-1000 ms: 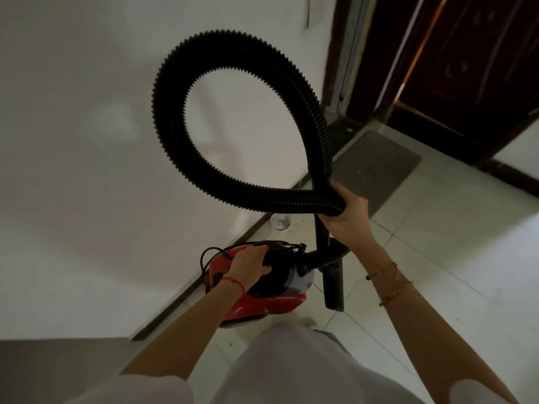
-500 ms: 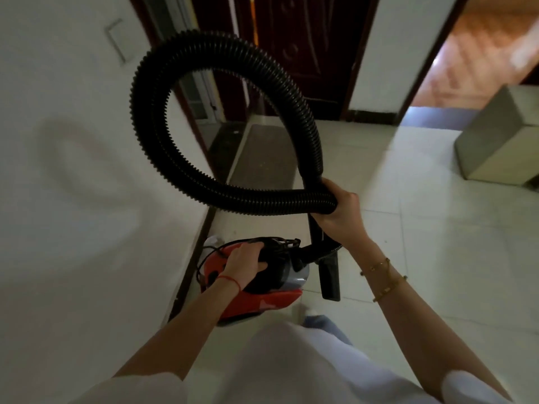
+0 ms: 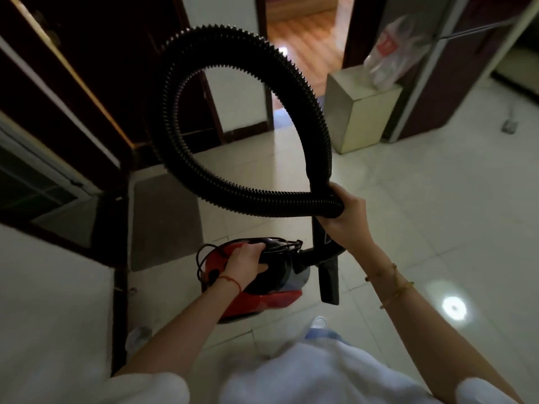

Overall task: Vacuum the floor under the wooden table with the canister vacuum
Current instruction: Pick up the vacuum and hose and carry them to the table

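Observation:
A red and black canister vacuum (image 3: 262, 301) hangs just above the tiled floor in front of my legs. My left hand (image 3: 243, 262) grips its black carrying handle on top. Its black ribbed hose (image 3: 186, 91) rises in one big loop in front of me. Where the loop crosses itself, my right hand (image 3: 345, 220) grips both strands together. The black nozzle (image 3: 329, 282) hangs down below that hand, to the right of the canister. No wooden table is in view.
A dark wooden door (image 3: 87, 68) and a grey doormat (image 3: 163, 223) lie to the left. Ahead, a doorway opens onto a wooden floor (image 3: 306, 39). A beige box (image 3: 358, 112) with a plastic bag (image 3: 390, 53) on it stands at right beside a dark cabinet (image 3: 455, 68).
The view has swung right, from the white wall to the dark door and the doorway ahead. Both hands keep the same hold on the handle and the hose.

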A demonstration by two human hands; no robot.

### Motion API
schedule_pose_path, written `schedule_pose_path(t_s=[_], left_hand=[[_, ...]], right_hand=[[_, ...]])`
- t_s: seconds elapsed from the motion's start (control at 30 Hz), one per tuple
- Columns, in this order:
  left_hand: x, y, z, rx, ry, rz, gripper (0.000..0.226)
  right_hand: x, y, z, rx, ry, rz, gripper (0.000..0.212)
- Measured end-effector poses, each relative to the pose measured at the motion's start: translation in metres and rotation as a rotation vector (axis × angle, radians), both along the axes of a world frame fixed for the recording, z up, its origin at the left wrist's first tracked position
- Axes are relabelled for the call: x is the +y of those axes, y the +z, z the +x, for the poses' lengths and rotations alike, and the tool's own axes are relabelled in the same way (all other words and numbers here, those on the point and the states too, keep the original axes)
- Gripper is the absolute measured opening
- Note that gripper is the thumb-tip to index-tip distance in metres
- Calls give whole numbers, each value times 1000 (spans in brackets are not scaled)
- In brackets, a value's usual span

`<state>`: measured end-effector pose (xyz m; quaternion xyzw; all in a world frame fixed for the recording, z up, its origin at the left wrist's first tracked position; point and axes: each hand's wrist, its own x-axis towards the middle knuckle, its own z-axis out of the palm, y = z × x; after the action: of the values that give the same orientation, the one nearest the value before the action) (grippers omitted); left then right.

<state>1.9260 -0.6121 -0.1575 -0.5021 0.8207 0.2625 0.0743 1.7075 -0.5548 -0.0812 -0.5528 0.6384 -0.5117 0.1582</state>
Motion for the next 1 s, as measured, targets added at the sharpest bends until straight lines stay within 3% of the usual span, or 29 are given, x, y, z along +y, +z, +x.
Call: schedule_pose_path(t_s=[0.2, 0.6, 0.77, 1.0], left_hand=[[-47, 0, -151, -31, -184, -28, 31], [-124, -3, -424, 133, -538, -47, 32], [-167, -9, -546, 123, -681, -2, 21], [-220, -4, -704, 134, -893, -20, 27]], right_hand=[[-6, 7, -134, 6, -211, -19, 39], [-25, 7, -362, 116, -547, -37, 42], [-48, 6, -458, 126, -689, -19, 45], [-75, 14, -582, 111, -870, 15, 45]])
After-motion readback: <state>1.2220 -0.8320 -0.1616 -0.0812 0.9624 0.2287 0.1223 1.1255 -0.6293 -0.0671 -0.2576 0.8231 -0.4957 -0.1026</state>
